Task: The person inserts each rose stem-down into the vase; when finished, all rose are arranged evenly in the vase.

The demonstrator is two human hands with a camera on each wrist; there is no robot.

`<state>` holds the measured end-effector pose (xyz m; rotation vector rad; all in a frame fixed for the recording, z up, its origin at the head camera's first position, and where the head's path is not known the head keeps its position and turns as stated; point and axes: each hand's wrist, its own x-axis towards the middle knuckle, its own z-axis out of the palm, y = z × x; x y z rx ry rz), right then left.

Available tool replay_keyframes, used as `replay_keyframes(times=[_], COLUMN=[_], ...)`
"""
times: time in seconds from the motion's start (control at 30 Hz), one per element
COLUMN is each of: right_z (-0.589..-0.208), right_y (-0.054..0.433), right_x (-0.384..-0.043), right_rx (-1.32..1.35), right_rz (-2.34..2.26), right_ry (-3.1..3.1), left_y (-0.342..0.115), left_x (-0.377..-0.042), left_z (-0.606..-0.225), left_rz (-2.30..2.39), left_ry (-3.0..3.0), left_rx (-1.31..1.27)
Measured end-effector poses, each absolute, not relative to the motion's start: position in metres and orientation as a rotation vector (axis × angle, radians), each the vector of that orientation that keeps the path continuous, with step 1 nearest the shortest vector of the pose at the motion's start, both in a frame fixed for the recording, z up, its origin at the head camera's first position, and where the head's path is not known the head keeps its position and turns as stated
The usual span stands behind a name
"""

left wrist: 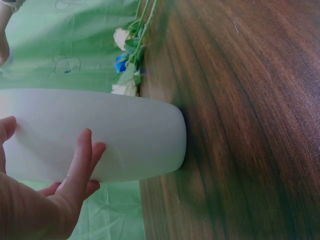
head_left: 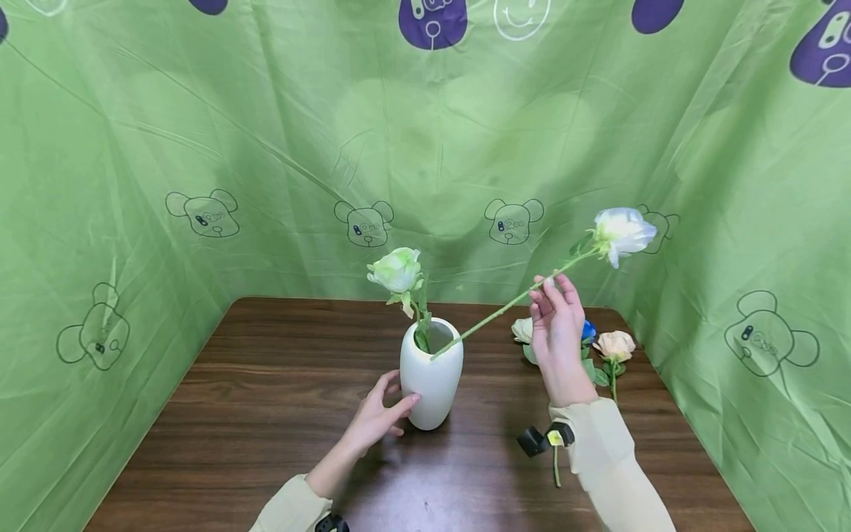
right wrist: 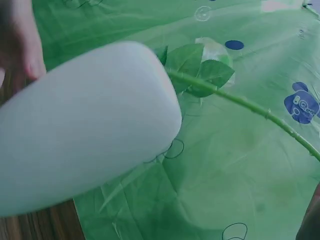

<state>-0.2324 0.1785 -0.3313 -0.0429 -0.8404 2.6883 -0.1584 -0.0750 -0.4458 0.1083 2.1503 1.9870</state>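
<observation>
White rose (head_left: 623, 233), faint blue cast: held above the bench (head_left: 279, 384), to the right of the white vase (head_left: 432, 391). Its stem (head_left: 501, 312) runs one long slant, bloom high at right, cut end low at left, lying over the near rim of the vase. Cannot tell whether that end touches the rim or hangs just in front; it does not look to be down inside.

Right hand (head_left: 560, 332) has the stem; fingers narrow, pinching it on the bloom's side of the middle. From those fingers, the vase mouth lies left and lower. Key relation, in my judgement: stem well tilted, vase upright, so the two axes cross instead of lining up.

Left hand (head_left: 379, 417): nearer the vase body, low on its left side, fingers and thumb spread wide around it, holding it.

In the vase, a greenish-white rose (head_left: 397, 270) leans left, its leaves at the mouth.

Farther right, on the bench: peach rose (head_left: 614, 345), blue rose (head_left: 588, 332), pale rose (head_left: 523, 330), partly behind the right hand.
</observation>
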Motion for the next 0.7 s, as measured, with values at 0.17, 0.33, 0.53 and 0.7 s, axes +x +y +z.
replay_keyframes(times=[0.17, 0.33, 0.53, 0.7], right_z=[-0.328, -0.324, -0.324, -0.335], right_y=[0.171, 0.154, 0.134, 0.121], right_x=[-0.232, -0.231, -0.233, -0.231], right_rx=[0.116, 0.330, 0.463, 0.573], right_rz=[2.498, 2.319, 2.137, 1.913], right_ry=[-0.942, -1.242, -1.590, -1.930], left_y=[-0.074, -0.074, -0.075, -0.075], left_x=[-0.158, -0.158, -0.159, -0.158], left_z=[-0.446, -0.445, -0.446, -0.446], left_rz=[1.982, 1.983, 1.981, 1.986], left_ry=[2.151, 2.159, 2.160, 2.155], left_rx=[0.110, 0.104, 0.106, 0.102])
